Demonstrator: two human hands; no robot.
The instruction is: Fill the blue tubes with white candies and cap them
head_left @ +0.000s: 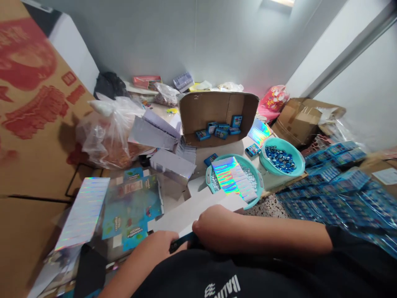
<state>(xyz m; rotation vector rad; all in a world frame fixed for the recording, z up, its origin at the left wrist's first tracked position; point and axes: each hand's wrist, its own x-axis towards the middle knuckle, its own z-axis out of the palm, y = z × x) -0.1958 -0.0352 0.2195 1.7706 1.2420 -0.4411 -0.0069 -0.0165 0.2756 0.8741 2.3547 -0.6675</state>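
Note:
Low in the middle, my right hand (217, 225) is closed on the near edge of a flat white carton blank (192, 211). My left hand (158, 246) sits just below it, closed on a dark blue-edged piece (181, 242) that pokes out between both hands. Past the blank stands a teal basket (256, 174) with a stack of holographic silver blanks (232, 176) lying across it. A second teal bowl (297, 159) to the right holds blue round pieces (281, 159).
An open cardboard box (217, 111) on its side holds several small blue boxes. Blue printed packs (344, 186) cover the floor at right. Printed blue sheets (132, 209), holographic sheets (83, 211), a clear plastic bag (107, 132) and a large brown carton (31, 124) fill the left.

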